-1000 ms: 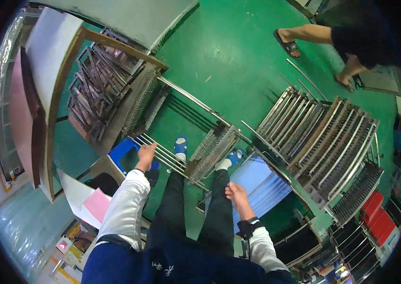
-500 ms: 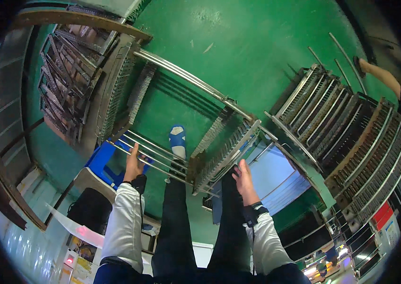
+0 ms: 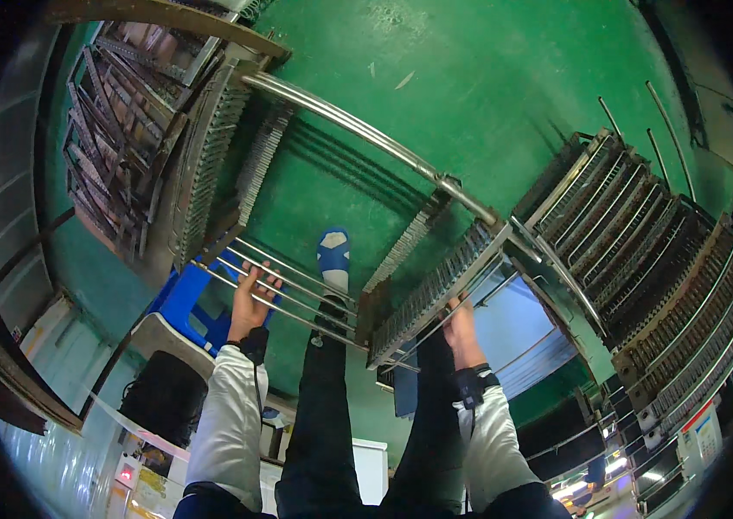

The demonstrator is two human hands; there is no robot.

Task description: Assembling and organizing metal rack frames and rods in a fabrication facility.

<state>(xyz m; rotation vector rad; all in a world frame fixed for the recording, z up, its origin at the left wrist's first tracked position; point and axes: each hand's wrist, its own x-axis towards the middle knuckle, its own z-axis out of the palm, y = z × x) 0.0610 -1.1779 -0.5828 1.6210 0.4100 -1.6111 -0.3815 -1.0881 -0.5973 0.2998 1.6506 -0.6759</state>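
A large metal rack (image 3: 437,298) stands before me, its slotted sides joined by long bright rods (image 3: 345,112). My left hand (image 3: 251,303) is at the near rods, its fingers curled among them. At the rack's right side is my right hand (image 3: 463,333), closed at the near edge of the slotted side, its fingertips partly hidden by the frame. Between the near and far rods my foot in a blue and white shoe (image 3: 332,251) rests on the green floor.
More slotted racks (image 3: 617,225) stand close together on the right. Left, a heap of toothed metal strips (image 3: 120,147) lies beside the rack. A blue plastic stool (image 3: 180,298) is near my left hand, and a pale blue panel (image 3: 513,324) lies beyond my right.
My left fingers have moved in among the near rods. My right hand has gone from spread beside the rack to closed at its edge. The view has shifted slightly.
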